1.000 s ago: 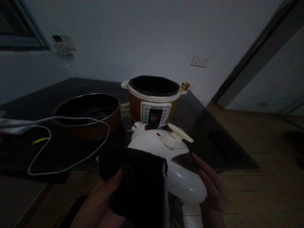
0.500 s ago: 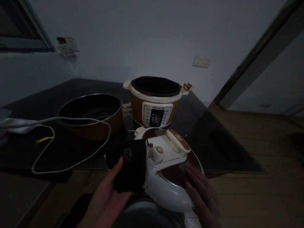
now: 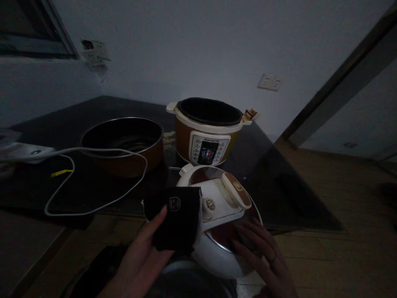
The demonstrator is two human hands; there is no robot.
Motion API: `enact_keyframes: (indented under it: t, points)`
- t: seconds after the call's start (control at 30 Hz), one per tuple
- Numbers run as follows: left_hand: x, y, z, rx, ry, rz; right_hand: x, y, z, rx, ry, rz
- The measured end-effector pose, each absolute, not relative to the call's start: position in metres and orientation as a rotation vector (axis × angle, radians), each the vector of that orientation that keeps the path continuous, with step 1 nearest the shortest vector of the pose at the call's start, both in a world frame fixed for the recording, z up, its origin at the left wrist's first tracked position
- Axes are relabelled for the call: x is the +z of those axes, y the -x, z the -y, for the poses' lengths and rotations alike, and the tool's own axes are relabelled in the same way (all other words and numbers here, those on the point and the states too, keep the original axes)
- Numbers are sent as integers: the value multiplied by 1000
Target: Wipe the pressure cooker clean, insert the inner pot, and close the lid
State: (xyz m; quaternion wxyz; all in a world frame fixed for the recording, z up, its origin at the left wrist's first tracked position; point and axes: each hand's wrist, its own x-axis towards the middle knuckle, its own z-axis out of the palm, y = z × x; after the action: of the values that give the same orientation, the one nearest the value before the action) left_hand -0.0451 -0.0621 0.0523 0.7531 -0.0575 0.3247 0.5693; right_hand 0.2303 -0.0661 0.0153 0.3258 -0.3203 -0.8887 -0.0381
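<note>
My left hand (image 3: 145,244) grips a folded black cloth (image 3: 180,221) with a small badge on it, thumb on top. The cloth's right edge lies over the left side of a white and brown cooker lid (image 3: 214,252). This lid has a raised handle (image 3: 236,190) and a round valve knob (image 3: 209,205), and sits tilted at the table's near edge. My right hand (image 3: 263,252) lies on the lid's right part, fingers stretched over the brown panel; its thumb is hidden. Behind stands the electric pressure cooker (image 3: 203,145), uncovered, with a dark inside.
A wide brown pan (image 3: 142,161) stands left of the cooker on the dark table (image 3: 297,198). A pale cable (image 3: 93,210) with a yellow tag (image 3: 61,173) loops before it. Wall sockets (image 3: 269,82) are at the back; crumpled plastic (image 3: 18,149) lies far left.
The view has shifted slightly. My right fingers have slid a little left across the lid. The black cloth has moved right, covering more of the lid near the valve knob.
</note>
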Motion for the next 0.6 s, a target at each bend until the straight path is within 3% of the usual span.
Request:
enact_keyframes:
  t: [0.13,0.3,0.47,0.6]
  points:
    - [50,40,62,1249,132,-892,55,-199,65,157,966,2157]
    - [51,37,64,1249,112,-920,74,-135,51,155,999,2029]
    - [35,43,68,1215,61,-852,75,-103,51,222,1180,1901]
    - [32,41,69,1298,-42,-606,44,-123,62,330,1082,1741]
